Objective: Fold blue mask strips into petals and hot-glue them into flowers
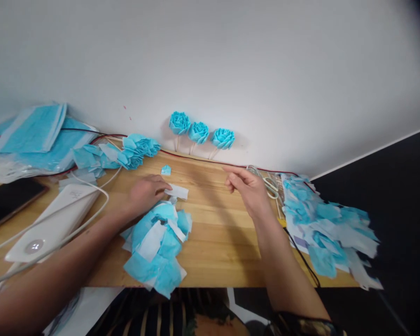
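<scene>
The wooden table (217,242) runs along the wall. Far left on it lies a stack of blue masks (31,128), seemingly in clear wrapping; it is the only thing like a container here. No box or tray shows, and everything else lies loose.

At the right end a heap of cut pieces (322,228) hangs over the table's edge. A second heap (157,247) sits just right of your left forearm and sticks out past the near edge. A brush from that arm could well push it off.

A white power strip (52,219) lies left of your arm, and its cable loops close to your elbow, so a quick pull back might snag it. A dark phone (10,198) lies further left.

Your left hand (145,193) lies palm down with its fingertips resting on the white strip (178,191), just beyond the second heap. It pins the strip without gripping it.

Your right hand (248,186) hovers empty, half curled with the forefinger out. The scissors (271,186) lie just to its right, near enough to knock.

Three blue roses (199,132) lean against the far wall, with folded blue pieces (136,149) to their left. A small blue scrap (165,170) lies alone beyond your left fingers, light enough to drift.
</scene>
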{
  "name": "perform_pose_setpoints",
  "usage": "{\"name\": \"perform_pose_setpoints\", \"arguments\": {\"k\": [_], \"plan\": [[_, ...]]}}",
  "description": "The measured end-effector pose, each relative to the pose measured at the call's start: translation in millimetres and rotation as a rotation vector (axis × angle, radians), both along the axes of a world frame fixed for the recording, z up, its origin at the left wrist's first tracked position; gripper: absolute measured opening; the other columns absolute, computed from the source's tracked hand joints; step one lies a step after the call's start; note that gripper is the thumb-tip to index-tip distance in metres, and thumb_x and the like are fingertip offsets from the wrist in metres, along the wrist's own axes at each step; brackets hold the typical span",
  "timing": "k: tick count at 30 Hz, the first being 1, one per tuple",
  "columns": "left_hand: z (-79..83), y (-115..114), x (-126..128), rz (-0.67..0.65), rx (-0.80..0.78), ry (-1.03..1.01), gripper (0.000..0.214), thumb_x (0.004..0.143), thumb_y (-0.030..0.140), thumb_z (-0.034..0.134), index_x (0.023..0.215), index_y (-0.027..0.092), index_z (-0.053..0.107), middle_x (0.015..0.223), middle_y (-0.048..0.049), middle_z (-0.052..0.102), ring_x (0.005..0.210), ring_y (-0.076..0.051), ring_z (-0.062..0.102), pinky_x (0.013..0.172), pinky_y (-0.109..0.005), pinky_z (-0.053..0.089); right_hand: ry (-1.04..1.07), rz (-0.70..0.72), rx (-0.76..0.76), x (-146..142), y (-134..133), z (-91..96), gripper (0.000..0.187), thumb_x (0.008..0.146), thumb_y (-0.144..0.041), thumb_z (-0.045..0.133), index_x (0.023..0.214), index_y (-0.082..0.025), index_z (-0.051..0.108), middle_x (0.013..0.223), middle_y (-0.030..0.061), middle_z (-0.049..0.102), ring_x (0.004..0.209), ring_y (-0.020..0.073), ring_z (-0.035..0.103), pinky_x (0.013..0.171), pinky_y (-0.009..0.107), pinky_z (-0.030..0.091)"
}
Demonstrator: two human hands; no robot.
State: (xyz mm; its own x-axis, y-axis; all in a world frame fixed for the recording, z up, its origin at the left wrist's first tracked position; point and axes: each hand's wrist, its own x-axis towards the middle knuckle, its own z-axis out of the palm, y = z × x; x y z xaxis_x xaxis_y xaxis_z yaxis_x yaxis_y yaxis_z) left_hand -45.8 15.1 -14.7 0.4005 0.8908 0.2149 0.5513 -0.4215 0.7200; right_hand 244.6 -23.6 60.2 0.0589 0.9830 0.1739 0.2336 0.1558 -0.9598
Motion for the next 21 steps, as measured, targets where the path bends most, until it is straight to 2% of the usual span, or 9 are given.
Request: {"name": "perform_pose_setpoints", "arguments": {"k": [4,7,10,12,13,15,17,18,21], "plan": [[-1.7,6,5,0.265,-0.066,-0.254,0.019,0.081,0.03,0.056,0.083,0.019,0.071,0.081,-0.0028,0.069,0.078,-0.02,0.062,0.075,-0.032,0.047,0.069,-0.093,0.067,18,-28,17.5,0.026,0.082,-0.035,0.067,0.102,-0.02,0.071,0.06,-0.0048,0.058,0.052,0.0086,0.05,0.05,0.022,0.042],[3.2,7,1,0.412,-0.198,-0.619,0.019,0.079,0.036,0.063,0.08,0.018,0.064,0.068,0.0019,0.058,0.066,-0.015,0.055,0.068,-0.028,0.044,0.143,-0.127,0.079,19,-32,23.6,0.026,0.083,-0.035,0.066,0.104,-0.021,0.066,0.055,-0.0075,0.053,0.048,0.0082,0.047,0.047,0.021,0.039],[14.4,-9,-4,0.418,-0.305,-0.833,0.022,0.076,0.039,0.07,0.076,0.018,0.06,0.069,0.0027,0.056,0.066,-0.013,0.053,0.069,-0.026,0.044,0.141,-0.042,0.01,5,-19,11.7,0.024,0.084,-0.038,0.063,0.101,-0.021,0.062,0.052,-0.0093,0.052,0.045,0.0078,0.045,0.047,0.02,0.037],[22.9,-32,-6,0.403,-0.316,-0.791,0.023,0.079,0.04,0.07,0.075,0.019,0.062,0.069,0.0023,0.058,0.068,-0.014,0.054,0.069,-0.026,0.045,0.113,0.067,-0.094,-13,-4,-6.0,0.022,0.082,-0.038,0.062,0.094,-0.019,0.061,0.054,-0.0081,0.055,0.046,0.0079,0.047,0.048,0.02,0.038],[26.8,-47,-7,0.369,-0.278,-0.68,0.025,0.083,0.041,0.067,0.072,0.019,0.062,0.07,0.0014,0.06,0.069,-0.015,0.056,0.068,-0.026,0.045,0.094,0.121,-0.149,-23,5,-16.3,0.021,0.081,-0.037,0.063,0.09,-0.019,0.062,0.057,-0.0067,0.058,0.048,0.0081,0.05,0.05,0.02,0.039],[32.8,-77,-7,0.185,-0.201,-0.453,0.017,0.085,0.035,0.066,0.076,0.02,0.066,0.075,-0.0005,0.067,0.068,-0.016,0.059,0.062,-0.026,0.044,0.039,0.226,-0.198,-46,22,-36.4,0.018,0.08,-0.035,0.063,0.085,-0.017,0.063,0.064,-0.0044,0.061,0.052,0.0085,0.053,0.054,0.021,0.042],[34.7,-101,-5,-0.048,0.013,-0.366,0.007,0.088,0.02,0.062,0.087,0.022,0.069,0.086,-0.002,0.072,0.078,-0.018,0.064,0.071,-0.028,0.047,-0.071,0.333,-0.179,-71,37,-52.7,0.015,0.082,-0.031,0.062,0.086,-0.017,0.067,0.067,-0.0033,0.064,0.057,0.0095,0.056,0.059,0.022,0.044],[33.7,-109,-4,-0.173,0.119,-0.348,0.013,0.087,0.014,0.06,0.093,0.022,0.068,0.084,-0.0018,0.072,0.08,-0.018,0.065,0.075,-0.029,0.048,-0.143,0.375,-0.158,-83,44,-58.9,0.014,0.083,-0.029,0.062,0.087,-0.017,0.069,0.068,-0.003,0.065,0.06,0.0102,0.058,0.062,0.023,0.044],[23.9,-119,0,-0.282,0.186,-0.293,0.023,0.087,0.005,0.055,0.1,0.021,0.066,0.084,-0.0026,0.07,0.08,-0.017,0.063,0.078,-0.031,0.046,-0.358,0.489,-0.048,-116,61,-71.2,0.008,0.085,-0.018,0.064,0.087,-0.019,0.072,0.083,-0.0002,0.072,0.078,0.0128,0.065,0.075,0.024,0.045]]}}
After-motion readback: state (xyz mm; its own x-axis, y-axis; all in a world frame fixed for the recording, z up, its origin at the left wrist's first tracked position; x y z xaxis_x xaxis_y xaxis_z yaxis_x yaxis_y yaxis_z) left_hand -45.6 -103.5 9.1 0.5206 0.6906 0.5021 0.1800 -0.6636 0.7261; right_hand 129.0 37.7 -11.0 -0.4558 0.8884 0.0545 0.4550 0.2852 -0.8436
